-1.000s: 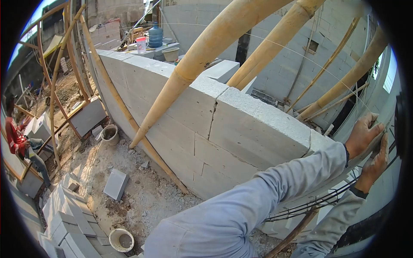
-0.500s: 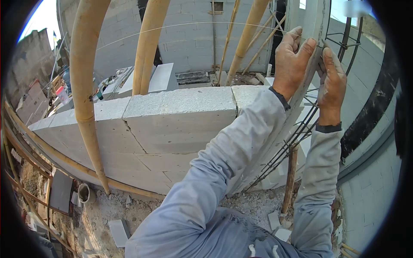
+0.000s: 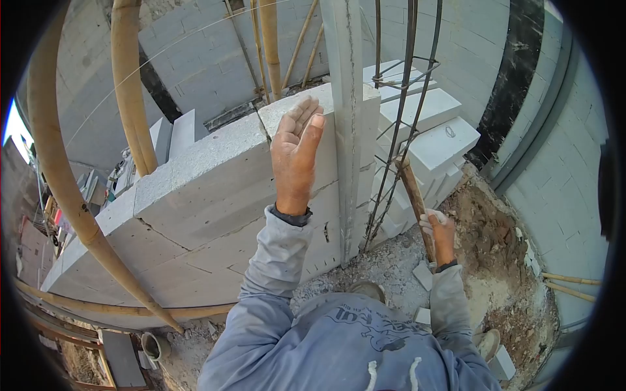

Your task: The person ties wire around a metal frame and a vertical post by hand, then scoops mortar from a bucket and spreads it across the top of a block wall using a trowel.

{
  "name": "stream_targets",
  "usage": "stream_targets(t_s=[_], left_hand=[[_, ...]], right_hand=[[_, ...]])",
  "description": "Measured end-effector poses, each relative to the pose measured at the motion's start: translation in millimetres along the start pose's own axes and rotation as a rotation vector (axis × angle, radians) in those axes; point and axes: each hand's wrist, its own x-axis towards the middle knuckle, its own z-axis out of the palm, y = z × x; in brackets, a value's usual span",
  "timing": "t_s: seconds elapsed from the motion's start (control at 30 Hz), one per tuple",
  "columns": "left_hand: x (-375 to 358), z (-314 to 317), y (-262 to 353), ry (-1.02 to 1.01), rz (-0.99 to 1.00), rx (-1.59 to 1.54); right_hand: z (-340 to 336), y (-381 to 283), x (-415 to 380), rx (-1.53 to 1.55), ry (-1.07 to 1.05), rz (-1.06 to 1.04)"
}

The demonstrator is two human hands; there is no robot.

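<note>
My left hand (image 3: 297,156) is raised with its fingers stretched up, palm towards the post, just left of a grey upright metal post (image 3: 347,124). Nothing shows in that hand, and a narrow gap appears between it and the post. Behind the hand runs the top of a pale block wall (image 3: 222,143). Lower down on the right, my right hand (image 3: 441,236) has its fingers curled at a rough wooden pole (image 3: 411,187), which leans by the wall end. Part of the grip is hard to make out. Thin dark rebar (image 3: 405,85) with tied stirrups stands between post and pole.
Stacked white blocks (image 3: 435,117) lie behind the rebar. Bamboo poles (image 3: 68,176) slant across the left, and a thin string (image 3: 163,53) crosses the top. Rubble covers the ground (image 3: 486,247) at right. A bucket (image 3: 155,347) stands at lower left.
Both hands have left the upper part of the metal post. My left hand is now beside it, and my right hand has dropped to the wooden pole. The view has turned downward and right.
</note>
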Motion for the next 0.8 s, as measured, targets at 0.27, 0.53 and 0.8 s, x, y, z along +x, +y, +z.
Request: stream_targets(t_s=[0.27,0.53,0.8], left_hand=[[-96,-32,-16,-0.036,-0.291,0.383],[-14,-81,38,-0.105,0.425,1.313],[10,-97,10,-0.383,0.231,1.556]], right_hand=[[-65,182,-85,-0.175,-0.003,0.392],[-95,235,-181,-0.733,-0.112,0.493],[-108,296,-249,-0.777,0.094,0.725]])
